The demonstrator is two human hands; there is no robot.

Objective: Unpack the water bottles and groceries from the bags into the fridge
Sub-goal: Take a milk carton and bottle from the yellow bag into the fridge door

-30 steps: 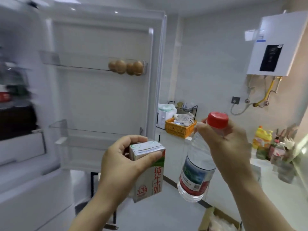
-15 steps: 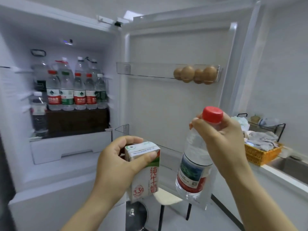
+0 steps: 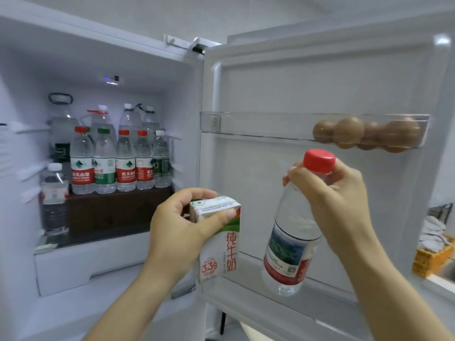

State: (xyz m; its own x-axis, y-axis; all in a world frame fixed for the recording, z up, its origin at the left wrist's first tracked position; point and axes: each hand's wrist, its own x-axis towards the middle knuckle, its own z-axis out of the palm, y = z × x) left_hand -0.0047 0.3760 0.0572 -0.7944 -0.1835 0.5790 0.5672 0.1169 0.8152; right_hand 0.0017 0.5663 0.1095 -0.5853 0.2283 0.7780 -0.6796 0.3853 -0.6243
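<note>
Pale grey wall point(image 3: 449, 178); orange basket point(image 3: 430, 260) holding cloths point(image 3: 433, 230) on white counter point(image 3: 440, 283) at right.

We see the fridge point(image 3: 179, 99) open, with its door point(image 3: 320, 82) swung to the right. Inside, the stored bottles point(image 3: 118, 163) stand in rows, and a lone bottle point(image 3: 54, 193) stands lower at their left. The eggs point(image 3: 364, 134) lie in the upper door rack point(image 3: 246, 125), at its right end. Before the door we hold two things — the milk carton point(image 3: 221, 242) in our left hand point(image 3: 182, 230) and, to its right, the water bottle point(image 3: 290, 242) in our right hand point(image 3: 337, 193), over the lower door rack point(image 3: 327, 299). A basket point(image 3: 430, 259) sits at the far right, beyond the door.
</note>
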